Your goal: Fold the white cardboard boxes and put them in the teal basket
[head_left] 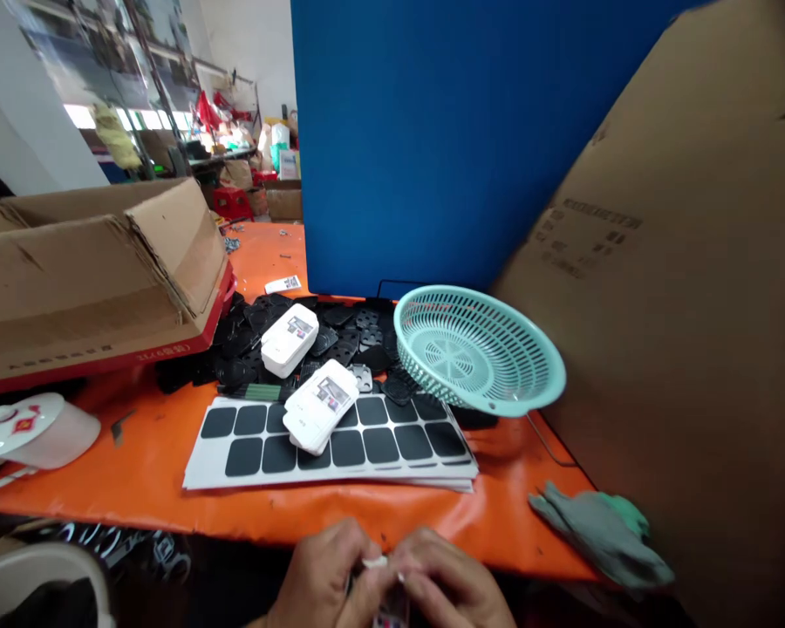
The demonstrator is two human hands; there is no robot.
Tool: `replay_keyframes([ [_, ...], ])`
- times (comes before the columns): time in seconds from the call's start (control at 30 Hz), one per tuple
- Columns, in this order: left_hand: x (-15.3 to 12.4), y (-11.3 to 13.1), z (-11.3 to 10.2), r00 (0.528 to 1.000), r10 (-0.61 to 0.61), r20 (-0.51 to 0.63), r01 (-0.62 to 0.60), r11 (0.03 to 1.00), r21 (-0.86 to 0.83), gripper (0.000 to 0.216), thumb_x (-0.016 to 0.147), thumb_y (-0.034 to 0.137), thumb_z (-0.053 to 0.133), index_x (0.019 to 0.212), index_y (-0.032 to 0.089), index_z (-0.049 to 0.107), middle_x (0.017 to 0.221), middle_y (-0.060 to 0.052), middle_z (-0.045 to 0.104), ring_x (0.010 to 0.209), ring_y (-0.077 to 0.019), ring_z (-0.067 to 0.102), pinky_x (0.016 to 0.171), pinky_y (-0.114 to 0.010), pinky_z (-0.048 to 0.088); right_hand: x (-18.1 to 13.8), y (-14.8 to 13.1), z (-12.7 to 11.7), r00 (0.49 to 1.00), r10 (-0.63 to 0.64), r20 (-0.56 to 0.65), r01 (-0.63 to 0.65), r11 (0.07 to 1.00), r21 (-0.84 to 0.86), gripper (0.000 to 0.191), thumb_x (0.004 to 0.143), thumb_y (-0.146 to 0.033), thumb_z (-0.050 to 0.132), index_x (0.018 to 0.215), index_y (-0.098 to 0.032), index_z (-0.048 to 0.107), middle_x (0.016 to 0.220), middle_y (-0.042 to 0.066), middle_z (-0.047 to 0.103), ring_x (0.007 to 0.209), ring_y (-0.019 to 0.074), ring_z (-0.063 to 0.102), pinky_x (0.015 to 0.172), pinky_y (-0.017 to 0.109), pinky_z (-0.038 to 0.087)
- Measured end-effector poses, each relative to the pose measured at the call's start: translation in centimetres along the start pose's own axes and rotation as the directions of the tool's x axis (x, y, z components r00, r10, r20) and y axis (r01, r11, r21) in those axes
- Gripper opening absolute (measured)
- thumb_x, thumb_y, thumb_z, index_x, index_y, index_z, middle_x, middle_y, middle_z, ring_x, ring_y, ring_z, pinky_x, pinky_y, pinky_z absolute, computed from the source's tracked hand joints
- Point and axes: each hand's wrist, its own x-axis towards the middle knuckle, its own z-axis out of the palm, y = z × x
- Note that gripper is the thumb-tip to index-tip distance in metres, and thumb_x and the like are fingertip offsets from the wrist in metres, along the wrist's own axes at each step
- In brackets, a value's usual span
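At the bottom centre, in front of the table edge, my left hand (331,576) and my right hand (451,580) are close together with fingers pinched. Between them shows a small white-edged item (391,610) with a coloured print at its lower end; the fingers cover most of it, so its kind is unclear. Just beyond lies a stack of white sheets with black rounded-square stickers (379,445). One pile of white printed cards (320,406) rests on those sheets. Another card pile (290,340) sits behind, on loose black plastic parts (346,336).
A mint plastic basket (481,349) tilts at the right of the parts, beside a large cardboard sheet (667,288). Grey-green gloves (595,528) lie at the right edge. An open cardboard box (85,279) and a white lidded mug (39,429) stand left. A blue panel (458,139) rises behind.
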Motion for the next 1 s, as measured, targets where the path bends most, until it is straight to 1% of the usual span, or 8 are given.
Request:
replay_keyframes([
  [0.17, 0.6, 2.8, -0.6, 0.961, -0.278, 0.011, 0.274, 0.940, -0.201, 0.016, 0.089, 0.031, 0.054, 0.083, 0.017, 0.057, 0.072, 0.000, 0.056, 0.065, -0.0121, 0.050, 0.059, -0.022, 0.042, 0.7, -1.6, 1.0, 0.887, 0.448, -0.116, -0.401, 0.869, 0.292, 0.027, 0.066, -0.038, 0.083, 0.077, -0.017, 0.070, 0.074, 0.002, 0.070, 0.069, 0.0165, 0.063, 0.065, 0.027, 0.051],
  [0.33, 1.1, 2.8, -0.5, 0.917, -0.394, 0.069, 0.388, 0.838, -0.384, 0.013, 0.086, 0.030, 0.055, 0.083, 0.017, 0.054, 0.069, 0.004, 0.050, 0.059, -0.0089, 0.043, 0.053, -0.019, 0.037, 1.4, -2.3, 1.2, 0.841, 0.534, -0.091, -0.467, 0.800, 0.378, 0.023, 0.064, -0.036, 0.084, 0.069, -0.017, 0.072, 0.070, 0.001, 0.071, 0.064, 0.0142, 0.061, 0.065, 0.026, 0.050],
  [0.43, 0.8, 2.3, -0.5, 0.907, -0.413, 0.080, 0.407, 0.816, -0.411, 0.016, 0.086, 0.032, 0.057, 0.083, 0.017, 0.053, 0.068, 0.004, 0.051, 0.059, -0.0087, 0.044, 0.054, -0.019, 0.038, 1.1, -2.2, 0.9, 0.908, 0.387, -0.159, -0.363, 0.918, 0.163, 0.017, 0.073, -0.036, 0.076, 0.073, -0.018, 0.076, 0.070, 0.004, 0.072, 0.064, 0.0162, 0.063, 0.063, 0.027, 0.050],
  [0.6, -0.6, 0.6, -0.6, 0.960, -0.263, 0.091, 0.279, 0.900, -0.336, 0.023, 0.088, 0.036, 0.059, 0.086, 0.013, 0.064, 0.082, -0.003, 0.061, 0.075, -0.0133, 0.057, 0.070, -0.025, 0.046, -1.2, -0.7, 1.3, 0.993, -0.093, -0.072, 0.081, 0.984, -0.161, 0.023, 0.082, -0.022, 0.066, 0.103, -0.023, 0.076, 0.078, 0.006, 0.073, 0.067, 0.0190, 0.066, 0.061, 0.029, 0.053],
  [0.73, -1.0, -0.4, -0.9, 0.984, -0.102, 0.145, 0.140, 0.949, -0.282, 0.027, 0.092, 0.039, 0.055, 0.092, 0.014, 0.067, 0.087, -0.007, 0.064, 0.079, -0.0159, 0.061, 0.073, -0.028, 0.050, -2.2, 0.5, 1.8, 0.996, -0.059, -0.065, 0.051, 0.991, -0.124, 0.021, 0.083, -0.022, 0.066, 0.102, -0.024, 0.075, 0.078, 0.006, 0.070, 0.067, 0.0185, 0.067, 0.060, 0.027, 0.055],
  [0.87, 2.3, -0.9, -3.4, 0.989, 0.112, -0.093, -0.097, 0.983, 0.156, 0.032, 0.097, 0.036, 0.044, 0.118, 0.017, 0.059, 0.113, -0.013, 0.063, 0.106, -0.0229, 0.059, 0.093, -0.039, 0.048, 1.5, -1.0, -0.9, 0.942, 0.061, -0.329, -0.112, 0.984, -0.139, 0.016, 0.080, -0.032, 0.072, 0.093, -0.024, 0.076, 0.084, 0.006, 0.073, 0.076, 0.0204, 0.068, 0.068, 0.030, 0.056],
  [0.93, 5.0, -1.5, -5.5, 0.935, 0.195, -0.297, -0.026, 0.871, 0.490, 0.049, 0.093, 0.042, 0.052, 0.133, 0.014, 0.045, 0.127, -0.018, 0.056, 0.119, -0.0297, 0.051, 0.100, -0.049, 0.043, 4.7, -2.5, -3.4, 0.805, 0.088, -0.587, -0.127, 0.992, -0.024, 0.028, 0.077, -0.040, 0.075, 0.099, -0.023, 0.073, 0.097, 0.007, 0.072, 0.087, 0.0221, 0.067, 0.076, 0.034, 0.056],
  [1.0, 7.4, -2.3, -7.5, 0.896, 0.243, -0.371, 0.105, 0.697, 0.709, 0.081, 0.080, 0.055, 0.066, 0.139, 0.009, 0.035, 0.134, -0.024, 0.049, 0.127, -0.0389, 0.042, 0.102, -0.058, 0.038, 7.5, -3.7, -5.4, 0.704, 0.107, -0.703, 0.056, 0.977, 0.204, 0.044, 0.075, -0.048, 0.074, 0.111, -0.024, 0.065, 0.101, 0.006, 0.070, 0.089, 0.0218, 0.067, 0.077, 0.037, 0.057],
])
